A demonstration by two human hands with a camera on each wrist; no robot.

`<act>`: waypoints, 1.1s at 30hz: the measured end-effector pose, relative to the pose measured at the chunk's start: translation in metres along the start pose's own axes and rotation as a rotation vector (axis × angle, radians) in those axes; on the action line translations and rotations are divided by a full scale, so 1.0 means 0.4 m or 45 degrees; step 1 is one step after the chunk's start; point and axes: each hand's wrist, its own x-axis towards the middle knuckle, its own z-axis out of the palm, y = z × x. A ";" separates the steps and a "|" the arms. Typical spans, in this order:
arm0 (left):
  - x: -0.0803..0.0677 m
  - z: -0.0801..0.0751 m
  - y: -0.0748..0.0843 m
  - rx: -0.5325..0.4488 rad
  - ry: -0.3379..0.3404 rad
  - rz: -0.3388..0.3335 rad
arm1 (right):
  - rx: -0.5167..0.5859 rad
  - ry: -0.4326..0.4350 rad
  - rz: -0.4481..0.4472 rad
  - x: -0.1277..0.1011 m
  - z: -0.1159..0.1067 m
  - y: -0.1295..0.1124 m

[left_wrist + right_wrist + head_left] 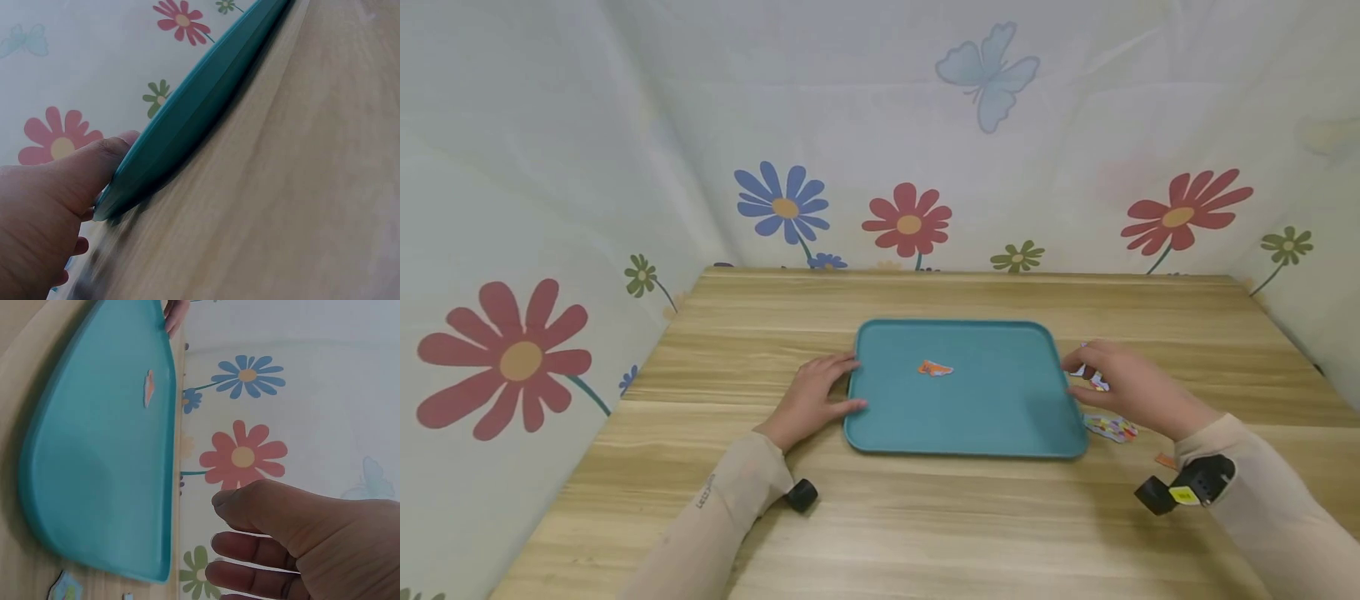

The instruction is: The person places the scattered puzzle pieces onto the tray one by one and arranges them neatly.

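Observation:
A shallow teal tray lies on the wooden table, with a small orange cutout on it left of the middle. At the tray's left end my left hand grips the rim; in the left wrist view the thumb lies over the edge and fingertips show beneath it. My right hand hovers by the tray's right end. Its fingers are loosely bent, thumb apart, and the right wrist view shows the hand with nothing between thumb and fingers.
Right of the tray lie a multicoloured cutout, another cutout partly hidden by the right hand, and an orange piece near the right sleeve. A flower-printed cloth hangs behind the wooden table and along its sides.

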 end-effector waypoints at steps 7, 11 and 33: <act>0.001 0.001 -0.004 -0.003 0.007 0.004 | -0.011 -0.009 0.028 -0.032 0.012 0.028; 0.000 0.002 -0.007 0.000 0.001 -0.004 | -0.027 -0.022 0.045 -0.051 0.021 0.045; -0.003 0.002 -0.003 -0.022 -0.013 -0.013 | -0.074 -0.114 0.102 -0.109 0.082 0.090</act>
